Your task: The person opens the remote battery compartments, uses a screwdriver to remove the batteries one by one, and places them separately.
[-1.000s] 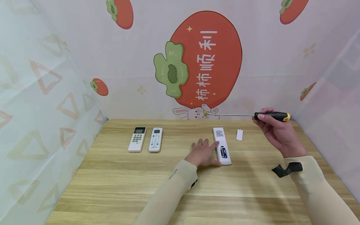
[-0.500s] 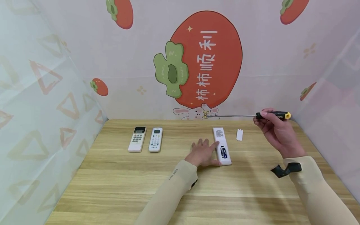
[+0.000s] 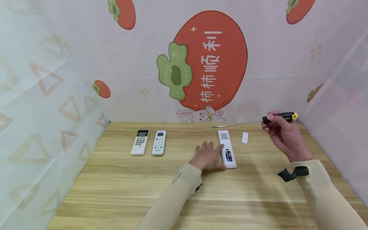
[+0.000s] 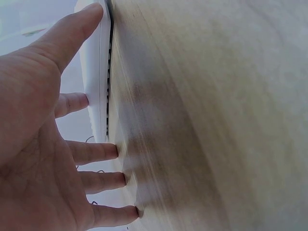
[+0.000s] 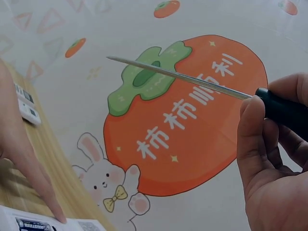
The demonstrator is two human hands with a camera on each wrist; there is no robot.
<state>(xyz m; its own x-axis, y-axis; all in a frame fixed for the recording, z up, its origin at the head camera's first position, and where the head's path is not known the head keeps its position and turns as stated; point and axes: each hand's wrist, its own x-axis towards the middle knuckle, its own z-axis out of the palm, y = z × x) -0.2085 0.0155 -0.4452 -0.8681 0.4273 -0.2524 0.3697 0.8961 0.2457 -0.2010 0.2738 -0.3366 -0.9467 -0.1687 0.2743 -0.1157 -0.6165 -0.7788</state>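
Note:
A white remote control (image 3: 223,145) lies face down on the table, its battery compartment uncovered and batteries (image 3: 228,156) showing inside. My left hand (image 3: 207,156) touches its left side with thumb and index finger; in the left wrist view the other fingers (image 4: 103,181) are straight, their tips at the tabletop. Raised to the right, my right hand (image 3: 283,132) grips a screwdriver (image 3: 283,117) by its black and yellow handle. The long metal shaft (image 5: 180,76) points left, its tip above the remote's far end in the head view. A small white battery cover (image 3: 244,138) lies right of the remote.
Two more remotes lie face up at the left: one with a dark top (image 3: 140,142) and a white one (image 3: 159,142). A printed backdrop (image 3: 129,64) stands behind the wooden table (image 3: 120,195), with more sheeting on both sides.
The screwdriver has tilted so its tip is lower, now in front of the table's far edge. My right hand has shifted slightly right. The left hand and remote have stayed in place.

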